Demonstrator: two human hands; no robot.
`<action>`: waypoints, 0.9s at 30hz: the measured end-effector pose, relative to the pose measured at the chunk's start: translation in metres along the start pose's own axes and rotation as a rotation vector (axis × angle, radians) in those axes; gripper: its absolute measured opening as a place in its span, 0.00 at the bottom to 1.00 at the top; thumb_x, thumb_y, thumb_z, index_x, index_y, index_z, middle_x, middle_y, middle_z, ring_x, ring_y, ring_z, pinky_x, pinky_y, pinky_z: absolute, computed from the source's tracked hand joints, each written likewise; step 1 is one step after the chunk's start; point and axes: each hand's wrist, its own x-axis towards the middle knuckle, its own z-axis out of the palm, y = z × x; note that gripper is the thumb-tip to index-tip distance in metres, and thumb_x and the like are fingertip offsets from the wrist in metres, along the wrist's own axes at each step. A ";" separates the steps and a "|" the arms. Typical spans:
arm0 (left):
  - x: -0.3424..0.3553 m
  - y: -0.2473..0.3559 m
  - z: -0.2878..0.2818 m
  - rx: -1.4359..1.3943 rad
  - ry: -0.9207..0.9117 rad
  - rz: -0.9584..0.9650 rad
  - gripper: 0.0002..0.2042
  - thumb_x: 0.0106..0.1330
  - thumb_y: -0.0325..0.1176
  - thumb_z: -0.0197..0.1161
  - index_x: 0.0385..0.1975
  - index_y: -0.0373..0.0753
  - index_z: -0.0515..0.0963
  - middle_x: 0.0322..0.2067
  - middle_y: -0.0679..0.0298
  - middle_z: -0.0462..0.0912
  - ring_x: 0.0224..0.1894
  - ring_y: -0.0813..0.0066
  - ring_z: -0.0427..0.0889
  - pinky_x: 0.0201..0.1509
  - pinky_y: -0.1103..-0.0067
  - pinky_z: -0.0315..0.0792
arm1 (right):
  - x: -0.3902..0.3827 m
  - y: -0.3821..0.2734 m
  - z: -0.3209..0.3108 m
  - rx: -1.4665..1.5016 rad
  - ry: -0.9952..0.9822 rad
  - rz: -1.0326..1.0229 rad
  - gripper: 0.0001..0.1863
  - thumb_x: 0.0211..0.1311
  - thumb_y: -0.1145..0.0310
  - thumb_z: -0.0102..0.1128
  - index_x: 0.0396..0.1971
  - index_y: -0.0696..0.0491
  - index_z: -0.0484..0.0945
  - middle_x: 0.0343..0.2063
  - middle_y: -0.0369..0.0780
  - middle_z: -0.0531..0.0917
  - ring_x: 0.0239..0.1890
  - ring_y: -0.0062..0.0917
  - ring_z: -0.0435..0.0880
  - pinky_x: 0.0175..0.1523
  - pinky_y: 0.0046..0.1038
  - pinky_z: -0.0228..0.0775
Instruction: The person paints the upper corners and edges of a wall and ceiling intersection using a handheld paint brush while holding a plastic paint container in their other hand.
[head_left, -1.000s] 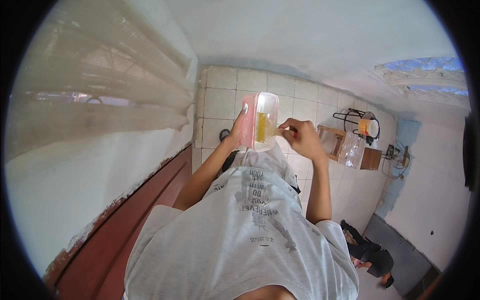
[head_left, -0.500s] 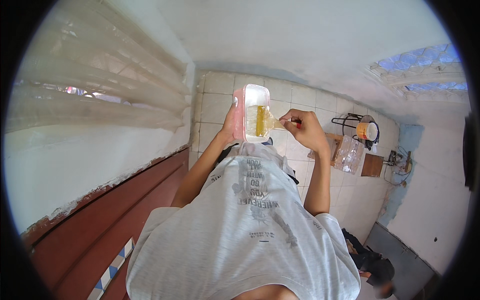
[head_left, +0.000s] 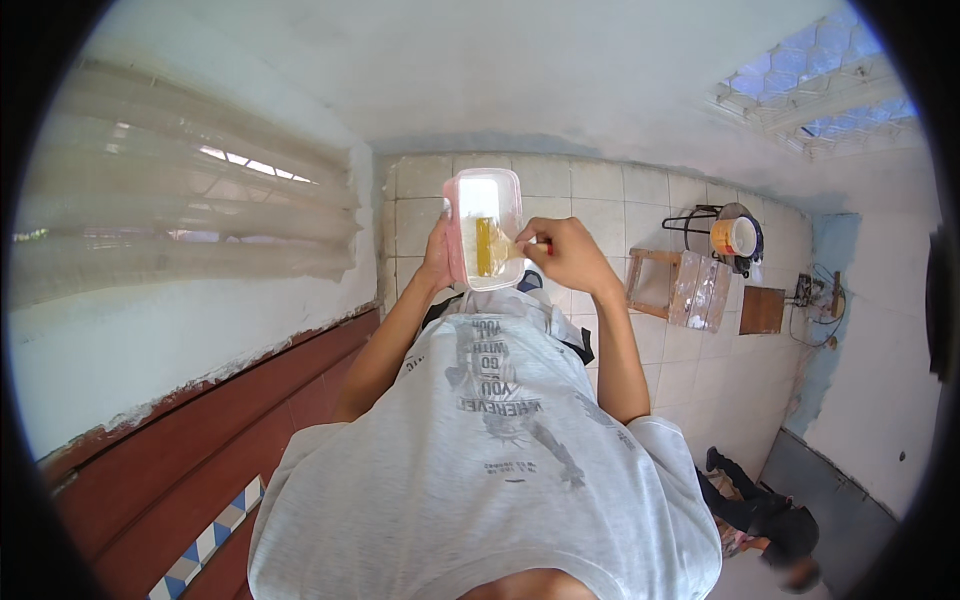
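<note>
- Bristles of a paintbrush [head_left: 484,247], plain to see half a second ago, have moved out of sight against the white inside a pink tub [head_left: 456,250].
- Left hand [head_left: 437,250] clasps the tub by its outer wall.
- Right hand [head_left: 572,258] pinches the handle, just past the opposite rim.
- Between the hands, the paintbrush lies crosswise, head toward the left; the right hand is nearer.

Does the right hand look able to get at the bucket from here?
Probably not: the right hand is holding the brush in the pink tub, and the bucket looks too far across the floor.
</note>
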 end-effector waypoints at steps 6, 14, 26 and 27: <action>0.008 -0.021 0.026 -0.207 0.060 0.090 0.36 0.79 0.63 0.40 0.76 0.40 0.61 0.69 0.53 0.73 0.68 0.58 0.76 0.74 0.61 0.71 | -0.037 -0.019 -0.067 -0.076 0.025 0.096 0.07 0.63 0.73 0.68 0.38 0.59 0.87 0.15 0.37 0.76 0.20 0.16 0.65 0.26 0.26 0.58; 0.025 -0.053 0.071 -0.244 -0.065 0.073 0.37 0.80 0.63 0.38 0.76 0.40 0.59 0.70 0.53 0.72 0.69 0.58 0.76 0.74 0.60 0.71 | -0.074 -0.018 -0.121 -0.210 0.109 0.160 0.08 0.63 0.66 0.68 0.36 0.54 0.87 0.14 0.43 0.77 0.17 0.34 0.76 0.27 0.34 0.65; 0.038 -0.080 0.130 -0.022 0.115 -0.012 0.37 0.81 0.63 0.32 0.69 0.36 0.68 0.58 0.53 0.82 0.57 0.61 0.85 0.63 0.63 0.81 | -0.072 0.021 -0.127 -0.201 -0.044 0.122 0.09 0.61 0.66 0.67 0.37 0.55 0.87 0.16 0.47 0.80 0.19 0.39 0.79 0.29 0.37 0.68; 0.038 -0.080 0.131 -0.008 0.099 -0.018 0.36 0.81 0.62 0.32 0.69 0.36 0.68 0.58 0.52 0.82 0.57 0.61 0.85 0.63 0.63 0.81 | -0.070 0.028 -0.127 -0.198 -0.027 0.121 0.09 0.61 0.66 0.67 0.37 0.55 0.87 0.15 0.46 0.78 0.17 0.37 0.76 0.28 0.36 0.67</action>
